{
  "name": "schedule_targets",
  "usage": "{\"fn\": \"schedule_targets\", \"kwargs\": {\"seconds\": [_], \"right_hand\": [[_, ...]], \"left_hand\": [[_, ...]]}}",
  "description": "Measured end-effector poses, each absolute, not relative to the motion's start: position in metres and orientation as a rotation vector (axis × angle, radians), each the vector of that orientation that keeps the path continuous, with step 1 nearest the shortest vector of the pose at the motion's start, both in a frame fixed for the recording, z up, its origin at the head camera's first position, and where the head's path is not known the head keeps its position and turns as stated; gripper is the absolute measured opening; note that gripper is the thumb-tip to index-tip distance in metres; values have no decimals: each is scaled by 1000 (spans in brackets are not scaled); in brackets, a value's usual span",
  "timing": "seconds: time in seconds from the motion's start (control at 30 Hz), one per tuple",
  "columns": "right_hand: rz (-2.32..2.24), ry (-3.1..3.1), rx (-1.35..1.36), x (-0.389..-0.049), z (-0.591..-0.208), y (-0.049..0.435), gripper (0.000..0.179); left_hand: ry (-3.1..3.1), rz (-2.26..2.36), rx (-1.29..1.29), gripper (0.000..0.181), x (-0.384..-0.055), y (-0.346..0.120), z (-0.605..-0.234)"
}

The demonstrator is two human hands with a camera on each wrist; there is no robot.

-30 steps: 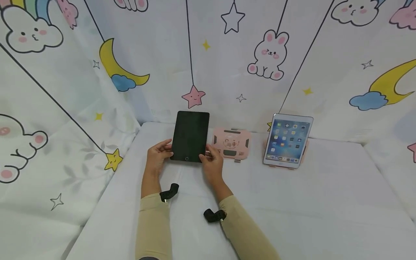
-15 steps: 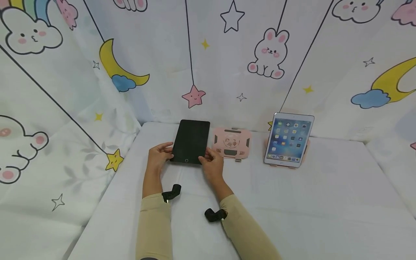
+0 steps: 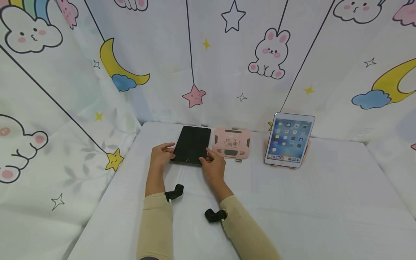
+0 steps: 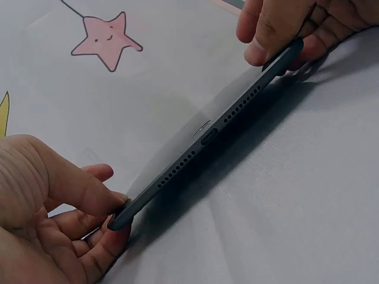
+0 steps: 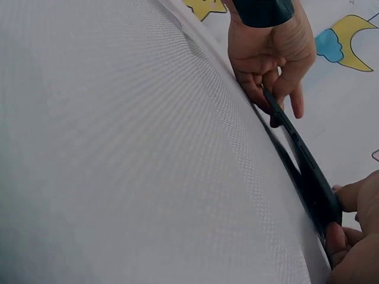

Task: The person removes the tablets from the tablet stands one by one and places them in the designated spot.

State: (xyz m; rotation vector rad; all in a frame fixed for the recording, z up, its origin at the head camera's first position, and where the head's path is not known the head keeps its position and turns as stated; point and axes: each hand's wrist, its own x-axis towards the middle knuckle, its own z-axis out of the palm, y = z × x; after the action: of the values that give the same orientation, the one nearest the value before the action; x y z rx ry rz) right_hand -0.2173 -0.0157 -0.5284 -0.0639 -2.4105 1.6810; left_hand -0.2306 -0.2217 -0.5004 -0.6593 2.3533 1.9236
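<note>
In the head view a black tablet (image 3: 192, 145) with a dark screen lies between my hands at the left back of the white table. My left hand (image 3: 160, 156) pinches its near left corner, and my right hand (image 3: 214, 164) grips the near right corner, thumbs on top. From the left wrist, the tablet's near edge (image 4: 207, 137) shows speaker holes and a port. It stands off the sheet with a shadow below. Whether the far edge touches the table cannot be told. Right of the tablet lies a pink tablet case (image 3: 232, 143) with grey tabs.
Farther right a white tablet (image 3: 289, 140) with a lit screen leans tilted on a pink stand or case (image 3: 307, 151). A white cloth covers the table (image 3: 312, 206). Behind rises a cartoon-printed curtain (image 3: 156, 50).
The black tablet's far end has come down toward the table, so it lies flatter. My left hand has shifted slightly right; both hands keep their hold.
</note>
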Motion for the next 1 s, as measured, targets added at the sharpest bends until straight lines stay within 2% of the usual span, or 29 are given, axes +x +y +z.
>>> {"fn": "schedule_targets", "kwargs": {"seconds": [0.23, 0.5, 0.7, 1.0], "right_hand": [[1539, -2469, -2, -217, -528, -14, 43], [1445, -2470, 34, -215, -531, -13, 38], [1408, -2505, 50, -211, -530, -12, 27], [1441, -2504, 35, -210, -527, -12, 25]], "left_hand": [[2412, 1834, -667, 54, -232, -219, -500], [2532, 1694, -679, 62, -232, -217, -499], [2596, 1643, -670, 56, -231, -215, -502], [2598, 1668, -673, 53, -231, -217, -503]]}}
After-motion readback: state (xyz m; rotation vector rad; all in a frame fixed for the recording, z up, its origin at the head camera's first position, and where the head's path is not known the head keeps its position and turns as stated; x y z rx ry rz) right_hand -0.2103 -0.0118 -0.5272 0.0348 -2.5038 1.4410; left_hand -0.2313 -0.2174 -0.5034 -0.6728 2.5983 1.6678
